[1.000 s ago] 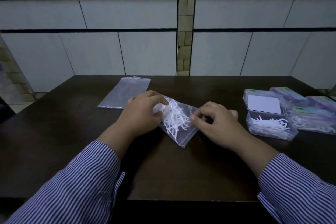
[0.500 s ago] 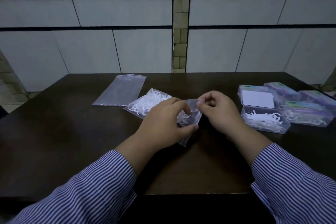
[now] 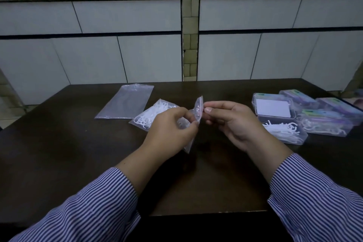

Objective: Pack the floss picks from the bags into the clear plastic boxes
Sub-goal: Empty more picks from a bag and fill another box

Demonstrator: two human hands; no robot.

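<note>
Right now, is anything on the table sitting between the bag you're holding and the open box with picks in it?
Nothing visible. The bag is held by the left hand and right hand; only the right hand and bare table lie toward the open box.

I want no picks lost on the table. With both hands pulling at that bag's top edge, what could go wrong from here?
1. The left hand and right hand pinch the bag of floss picks above the bare table, not over the open box; a sudden opening could scatter picks.
2. Carrying the opened bag to the box, the right sleeve might bump it.
</note>
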